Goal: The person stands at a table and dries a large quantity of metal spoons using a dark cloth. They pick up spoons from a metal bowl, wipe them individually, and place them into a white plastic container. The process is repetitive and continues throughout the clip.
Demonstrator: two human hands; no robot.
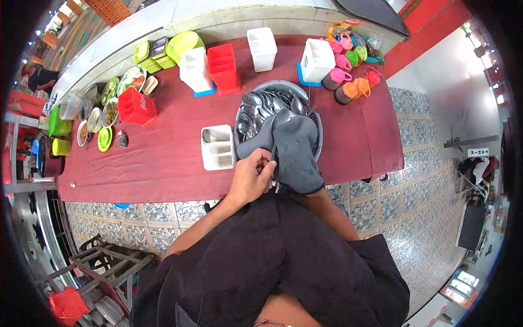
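My left hand (252,175) pinches the handle of a metal spoon (281,117), whose bowl points away from me. My right hand (297,153) is inside a dark grey cloth mitt, pressed against the right side of that spoon; its fingers are hidden. Both are over the near part of a round grey basin (320,141) heaped with metal spoons (265,100) and other cutlery. Part of the grey cloth spreads left beneath the spoon. Just left of the basin stands a white divided cutlery holder (207,157) with a spoon in one compartment.
Farther back on the red-covered table (175,171) stand white holders (261,49) and red holders (222,67). Sauce bottles (347,92) with coloured caps are at the back right. Bowls of food (110,112) and green plates (105,139) are at the left.
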